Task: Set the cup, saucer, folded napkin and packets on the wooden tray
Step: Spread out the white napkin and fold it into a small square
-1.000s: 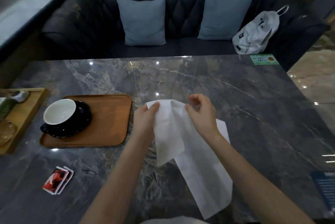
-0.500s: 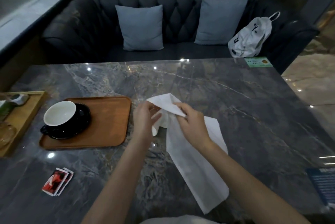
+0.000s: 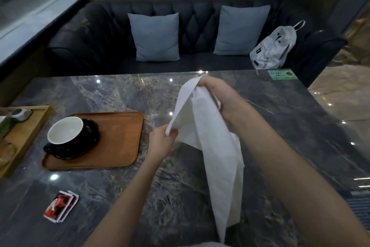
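One white napkin (image 3: 212,136) hangs unfolded above the marble worktop (image 3: 280,126), right of the wooden tray (image 3: 118,138). The right hand (image 3: 222,100) closes its grip on the upper corner at 12 o'clock; the left hand (image 3: 162,143) pinches the lower edge at 9 o'clock. Risk: the trailing cloth may crease unevenly or slip from the pinch. One cup (image 3: 65,130) sits on one black saucer (image 3: 90,136) on the tray; the packets (image 3: 61,205), apparently two, lie on the worktop at 7 o'clock.
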A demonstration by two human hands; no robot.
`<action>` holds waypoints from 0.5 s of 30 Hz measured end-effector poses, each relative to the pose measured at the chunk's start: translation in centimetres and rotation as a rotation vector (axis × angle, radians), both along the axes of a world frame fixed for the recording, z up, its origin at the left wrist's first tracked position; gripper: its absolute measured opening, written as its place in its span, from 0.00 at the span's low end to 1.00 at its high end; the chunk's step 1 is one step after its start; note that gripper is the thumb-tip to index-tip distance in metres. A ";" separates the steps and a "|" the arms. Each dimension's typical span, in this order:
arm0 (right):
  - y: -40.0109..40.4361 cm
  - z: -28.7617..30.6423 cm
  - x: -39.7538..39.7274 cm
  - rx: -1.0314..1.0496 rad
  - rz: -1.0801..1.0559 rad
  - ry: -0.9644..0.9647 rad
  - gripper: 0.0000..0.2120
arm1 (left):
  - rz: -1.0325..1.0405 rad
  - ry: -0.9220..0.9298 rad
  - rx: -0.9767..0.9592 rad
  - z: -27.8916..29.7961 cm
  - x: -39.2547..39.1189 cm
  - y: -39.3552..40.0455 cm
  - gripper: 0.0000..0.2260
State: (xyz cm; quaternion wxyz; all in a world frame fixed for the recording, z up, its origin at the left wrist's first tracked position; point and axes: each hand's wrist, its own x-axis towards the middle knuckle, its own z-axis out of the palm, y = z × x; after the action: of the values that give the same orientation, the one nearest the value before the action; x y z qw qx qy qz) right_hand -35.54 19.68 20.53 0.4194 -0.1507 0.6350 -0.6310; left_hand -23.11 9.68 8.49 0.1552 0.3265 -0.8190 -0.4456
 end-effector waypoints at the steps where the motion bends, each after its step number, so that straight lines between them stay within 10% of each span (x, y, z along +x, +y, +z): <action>1: 0.0 0.5 -0.6 -0.029 -0.042 -0.020 0.07 | 0.000 -0.021 0.039 0.0 0.1 -0.1 0.13; 15: 1.4 -3.9 -7.3 0.203 -0.266 0.071 0.09 | -0.606 -0.225 0.589 8.8 2.0 -3.8 0.06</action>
State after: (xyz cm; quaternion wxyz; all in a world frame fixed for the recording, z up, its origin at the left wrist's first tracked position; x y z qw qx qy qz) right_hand -42.86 21.06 16.59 0.3225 -0.0446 0.7242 -0.6079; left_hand -21.14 5.93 17.31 -0.1726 0.1485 -0.7276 -0.6472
